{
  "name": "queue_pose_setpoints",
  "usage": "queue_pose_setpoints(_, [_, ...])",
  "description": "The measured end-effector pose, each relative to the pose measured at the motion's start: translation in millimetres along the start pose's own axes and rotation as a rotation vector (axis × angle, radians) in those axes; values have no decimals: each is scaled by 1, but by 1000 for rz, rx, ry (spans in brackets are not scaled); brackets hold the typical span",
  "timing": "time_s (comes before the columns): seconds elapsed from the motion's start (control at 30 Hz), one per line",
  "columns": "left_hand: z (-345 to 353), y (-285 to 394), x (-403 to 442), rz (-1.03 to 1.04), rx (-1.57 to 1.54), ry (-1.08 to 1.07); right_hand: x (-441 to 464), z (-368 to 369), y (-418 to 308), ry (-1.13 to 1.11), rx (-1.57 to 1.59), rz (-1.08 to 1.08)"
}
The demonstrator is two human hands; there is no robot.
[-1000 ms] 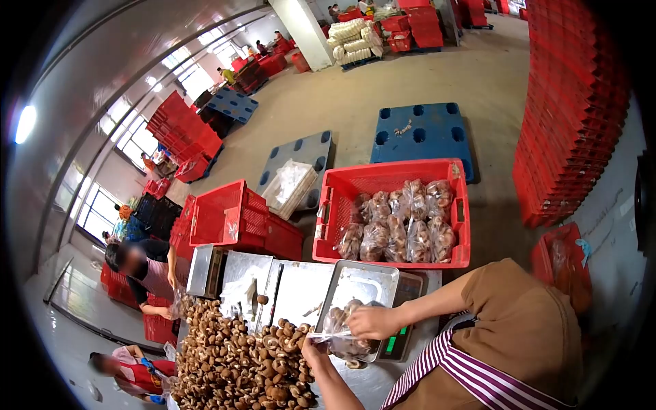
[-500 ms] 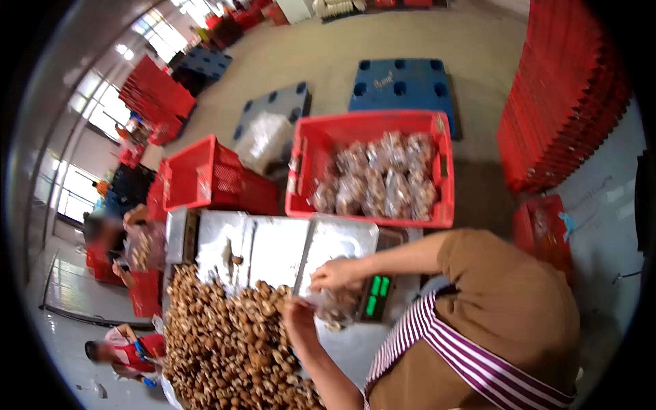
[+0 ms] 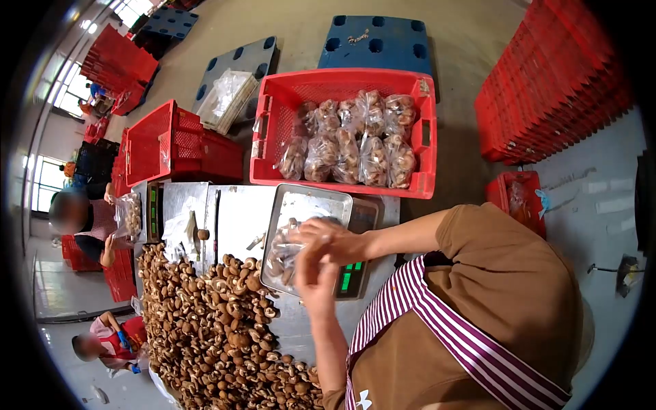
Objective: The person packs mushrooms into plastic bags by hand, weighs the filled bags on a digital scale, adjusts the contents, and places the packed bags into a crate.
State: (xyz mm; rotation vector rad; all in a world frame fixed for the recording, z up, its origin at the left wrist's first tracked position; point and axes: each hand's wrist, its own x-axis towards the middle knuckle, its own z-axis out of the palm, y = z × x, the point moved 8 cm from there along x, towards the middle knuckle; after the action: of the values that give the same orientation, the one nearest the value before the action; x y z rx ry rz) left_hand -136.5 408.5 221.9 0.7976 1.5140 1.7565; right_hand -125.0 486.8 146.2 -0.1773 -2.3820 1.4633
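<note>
The right arm (image 3: 410, 232) reaches out from the brown sleeve (image 3: 478, 239), with its elbow a bit bent. The right hand (image 3: 335, 239) is flat with its back up. The left arm (image 3: 331, 348) points away from the body. The left hand (image 3: 317, 275) has bent fingers, thumb apart. The hands overlap; I can't tell if they touch.

Pallets and crates are filling the surroundings.
A tall stack of red plastic crates (image 3: 553, 85) is rising at right; a flat blue plastic pallet (image 3: 374, 31) is lying on the tan floor (image 3: 290, 31); a co-worker in a red apron (image 3: 113, 342) is wearing blue gloves.
</note>
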Motion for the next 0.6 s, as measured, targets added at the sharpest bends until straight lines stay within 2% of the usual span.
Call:
queue_pose_setpoints(0.07, [31, 6, 5, 147, 133, -194, 9, -25, 5, 123, -208, -335])
queue_pose_setpoints(0.17, [38, 9, 26, 127, 73, -181, 27, -84, 17, 203, -168, -264])
queue_pose_setpoints(0.27, [34, 11, 45, 67, 90, -63, 49, -144, 39, 125, -167, 33])
queue_pose_setpoints(0.33, [26, 6, 47, 82, 191, -49, 72, -173, 94, 177, -583, -61])
queue_pose_setpoints(0.4, [16, -13, 44, 18, 169, -27, 93, -213, 119, 76, -598, 39])
queue_pose_setpoints(0.47, [9, -33, 39, -42, 146, -9, 114, -246, 149, 15, -756, 90])
queue_pose_setpoints(0.53, [-1, -53, 30, -150, 93, 98, 135, -271, 180, -34, -950, 69])
queue_pose_setpoints(0.6, [-1, -65, 24, -190, 69, 137, 148, -283, 223, -94, -944, 63])
